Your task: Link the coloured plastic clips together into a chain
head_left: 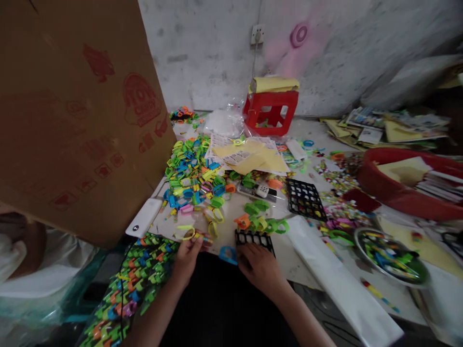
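Observation:
My left hand point(188, 255) is at the table's near edge, fingers curled around a small yellow plastic ring piece point(188, 234). My right hand point(258, 265) rests next to it with fingers closed on the near edge of a black plastic grid tray point(253, 237); a blue piece point(227, 254) lies between the hands. Just beyond the tray lie orange and green plastic rings point(260, 220). A large heap of green, blue and yellow ring pieces point(191, 173) covers the table further back on the left.
A big brown cardboard box point(72, 111) stands at the left. A white power bank point(143, 218), a second black grid point(306, 198), yellow sheets point(253, 161), a red stool point(271, 112), a red basin point(401, 185), a bowl of pieces point(392, 254) and a bag of assembled pieces point(137, 284) surround the work spot.

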Demonstrator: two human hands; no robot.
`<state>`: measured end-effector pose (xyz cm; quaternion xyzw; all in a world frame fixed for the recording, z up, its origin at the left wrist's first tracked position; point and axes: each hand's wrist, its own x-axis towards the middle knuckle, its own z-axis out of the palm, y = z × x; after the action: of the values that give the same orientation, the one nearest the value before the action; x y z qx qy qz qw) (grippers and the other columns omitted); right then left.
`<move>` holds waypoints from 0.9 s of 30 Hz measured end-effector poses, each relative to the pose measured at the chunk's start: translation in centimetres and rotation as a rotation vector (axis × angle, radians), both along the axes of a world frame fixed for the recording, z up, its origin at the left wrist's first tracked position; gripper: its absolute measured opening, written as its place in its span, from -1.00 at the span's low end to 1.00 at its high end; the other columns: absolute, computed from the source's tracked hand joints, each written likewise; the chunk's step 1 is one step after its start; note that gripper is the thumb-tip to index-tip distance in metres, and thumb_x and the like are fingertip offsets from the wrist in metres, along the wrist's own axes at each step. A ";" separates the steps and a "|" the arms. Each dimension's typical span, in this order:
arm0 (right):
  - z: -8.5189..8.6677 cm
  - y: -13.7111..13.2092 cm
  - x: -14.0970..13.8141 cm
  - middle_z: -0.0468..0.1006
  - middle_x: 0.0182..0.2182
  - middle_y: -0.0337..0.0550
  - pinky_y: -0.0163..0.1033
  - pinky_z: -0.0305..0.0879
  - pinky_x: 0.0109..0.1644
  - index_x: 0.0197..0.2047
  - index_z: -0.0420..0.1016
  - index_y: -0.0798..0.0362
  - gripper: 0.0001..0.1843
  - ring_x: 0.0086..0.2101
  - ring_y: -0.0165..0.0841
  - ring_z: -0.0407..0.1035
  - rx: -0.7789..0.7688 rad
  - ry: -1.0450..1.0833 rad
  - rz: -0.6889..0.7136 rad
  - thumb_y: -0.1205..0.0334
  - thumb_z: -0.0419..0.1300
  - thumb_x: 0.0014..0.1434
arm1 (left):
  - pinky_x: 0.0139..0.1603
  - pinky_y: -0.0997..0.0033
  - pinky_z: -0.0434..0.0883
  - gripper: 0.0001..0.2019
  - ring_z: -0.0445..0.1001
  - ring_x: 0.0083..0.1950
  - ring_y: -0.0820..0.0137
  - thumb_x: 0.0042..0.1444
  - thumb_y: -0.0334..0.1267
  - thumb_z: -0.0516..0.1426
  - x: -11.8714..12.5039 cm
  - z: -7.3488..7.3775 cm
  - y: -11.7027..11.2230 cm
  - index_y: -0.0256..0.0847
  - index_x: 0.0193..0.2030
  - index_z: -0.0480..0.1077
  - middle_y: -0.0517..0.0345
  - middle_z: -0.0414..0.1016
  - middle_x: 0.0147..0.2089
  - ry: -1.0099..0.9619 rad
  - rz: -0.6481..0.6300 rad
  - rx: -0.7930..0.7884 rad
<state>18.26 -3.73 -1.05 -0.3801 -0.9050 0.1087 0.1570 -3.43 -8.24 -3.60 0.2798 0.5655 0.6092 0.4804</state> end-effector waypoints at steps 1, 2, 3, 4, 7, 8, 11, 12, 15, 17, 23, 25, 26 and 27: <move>-0.3 -0.4 0.7 0.56 -0.27 -0.07 -0.18 0.33 -0.15 -0.13 0.46 0.05 -0.78 -0.24 -0.23 0.44 -0.020 0.052 -0.037 0.38 0.10 0.14 | -0.26 0.31 0.50 -0.53 0.58 -0.27 0.27 -0.03 0.12 0.25 0.8 0.1 0.3 -0.28 -0.19 0.38 0.00 0.59 -0.22 -0.017 -0.008 0.000; -0.5 -0.7 1.2 0.56 -0.26 -0.06 -0.18 0.34 -0.16 -0.14 0.45 0.06 -0.76 -0.24 -0.23 0.45 -0.043 0.108 -0.065 0.38 0.10 0.10 | -0.28 0.33 0.49 -0.53 0.58 -0.28 0.29 -0.03 0.11 0.24 1.5 0.1 0.7 -0.27 -0.19 0.37 0.01 0.59 -0.23 -0.032 -0.019 0.002; -0.7 -1.0 1.5 0.56 -0.26 -0.06 -0.19 0.35 -0.18 -0.14 0.43 0.06 -0.75 -0.25 -0.23 0.45 -0.070 0.175 -0.091 0.37 0.12 0.07 | -0.28 0.34 0.49 -0.53 0.57 -0.30 0.30 -0.02 0.11 0.24 2.2 0.1 0.9 -0.27 -0.18 0.36 0.03 0.58 -0.23 -0.040 -0.038 0.010; -0.7 -1.3 1.8 0.55 -0.27 -0.08 -0.20 0.35 -0.20 -0.14 0.41 0.05 -0.75 -0.27 -0.24 0.45 -0.100 0.256 -0.124 0.36 0.13 0.05 | -0.29 0.35 0.49 -0.55 0.57 -0.31 0.32 -0.01 0.10 0.24 2.9 0.1 1.1 -0.26 -0.19 0.36 0.04 0.58 -0.24 -0.037 -0.063 0.024; -0.7 -1.7 2.7 0.46 -0.48 -0.25 -0.31 0.30 -0.41 -0.21 0.33 0.03 -0.82 -0.49 -0.37 0.37 -0.231 0.573 -0.302 0.22 0.18 0.09 | -0.20 0.36 0.48 -0.65 0.55 -0.27 0.35 0.02 0.00 0.25 4.7 -0.1 1.7 -0.25 -0.25 0.38 0.07 0.57 -0.27 0.064 -0.184 0.096; -0.7 -1.7 3.0 0.39 -0.55 -0.31 -0.33 0.26 -0.46 -0.28 0.31 0.02 -0.84 -0.55 -0.42 0.30 -0.269 0.673 -0.365 0.16 0.18 0.11 | -0.17 0.36 0.48 -0.69 0.55 -0.25 0.35 0.02 -0.04 0.26 5.2 -0.2 1.9 -0.25 -0.27 0.40 0.07 0.57 -0.27 0.114 -0.226 0.116; -1.1 -1.5 4.0 0.26 -0.59 -0.35 -0.35 0.21 -0.49 -0.44 0.25 0.02 -0.73 -0.57 -0.46 0.21 -0.339 0.853 -0.484 0.04 0.19 0.12 | -0.11 0.32 0.48 -0.74 0.56 -0.22 0.32 0.03 -0.12 0.25 6.6 -0.9 3.1 -0.26 -0.21 0.45 0.04 0.59 -0.24 0.255 -0.290 0.154; -1.3 -1.4 4.3 0.28 -0.58 -0.34 -0.34 0.22 -0.47 -0.43 0.29 0.03 -0.72 -0.55 -0.46 0.22 -0.372 0.876 -0.501 0.01 0.20 0.10 | -0.11 0.30 0.49 -0.73 0.57 -0.21 0.31 0.04 -0.12 0.24 7.0 -1.1 3.5 -0.26 -0.19 0.46 0.03 0.60 -0.23 0.298 -0.280 0.163; -2.1 -1.2 4.5 0.36 -0.56 -0.30 -0.31 0.22 -0.47 -0.23 0.43 0.10 -0.63 -0.55 -0.43 0.24 -0.541 0.889 -0.539 -0.05 0.23 0.07 | -0.12 0.27 0.49 -0.72 0.58 -0.21 0.28 0.05 -0.11 0.22 7.7 -2.0 4.5 -0.27 -0.19 0.49 0.00 0.61 -0.24 0.413 -0.206 0.178; -2.6 -1.2 4.4 0.41 -0.56 -0.26 -0.29 0.25 -0.46 -0.21 0.48 0.12 -0.58 -0.55 -0.41 0.27 -0.612 0.880 -0.554 -0.09 0.24 0.05 | -0.16 0.27 0.50 -0.74 0.57 -0.25 0.27 0.04 -0.12 0.23 7.9 -2.5 4.8 -0.28 -0.24 0.49 -0.01 0.60 -0.27 0.463 -0.153 0.165; -2.8 -1.7 3.2 0.56 -0.47 -0.12 -0.20 0.38 -0.29 -0.39 0.53 0.09 -0.63 -0.42 -0.27 0.44 -0.581 0.874 -0.589 -0.09 0.27 0.00 | -0.14 0.23 0.45 -0.80 0.53 -0.24 0.24 0.01 -0.15 0.26 7.8 -3.1 4.5 -0.25 -0.31 0.49 0.02 0.57 -0.32 0.625 -0.111 0.164; -2.7 -1.8 3.0 0.58 -0.46 -0.10 -0.18 0.40 -0.25 -0.39 0.55 0.09 -0.63 -0.39 -0.24 0.47 -0.578 0.861 -0.577 -0.09 0.27 -0.01 | -0.13 0.24 0.43 -0.81 0.52 -0.23 0.25 0.03 -0.16 0.25 7.9 -2.9 4.6 -0.24 -0.30 0.49 0.03 0.56 -0.31 0.716 -0.136 0.173; -2.6 -1.8 2.8 0.59 -0.46 -0.10 -0.17 0.41 -0.24 -0.39 0.55 0.09 -0.64 -0.38 -0.22 0.48 -0.580 0.855 -0.574 -0.08 0.27 -0.01 | -0.15 0.26 0.43 -0.82 0.51 -0.24 0.25 0.05 -0.17 0.24 8.0 -2.8 4.7 -0.24 -0.29 0.48 0.04 0.55 -0.32 0.778 -0.154 0.176; -2.5 -1.9 2.8 0.59 -0.46 -0.10 -0.16 0.42 -0.24 -0.39 0.55 0.09 -0.63 -0.38 -0.21 0.48 -0.584 0.853 -0.576 -0.09 0.27 -0.01 | -0.18 0.28 0.43 -0.83 0.50 -0.26 0.26 0.07 -0.18 0.22 8.1 -2.6 4.8 -0.24 -0.27 0.46 0.04 0.53 -0.33 0.843 -0.175 0.175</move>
<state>21.02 -5.61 -3.60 -0.5606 -0.5551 0.4495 0.4190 4.63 -3.46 -6.23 0.5904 0.6326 0.4444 0.2319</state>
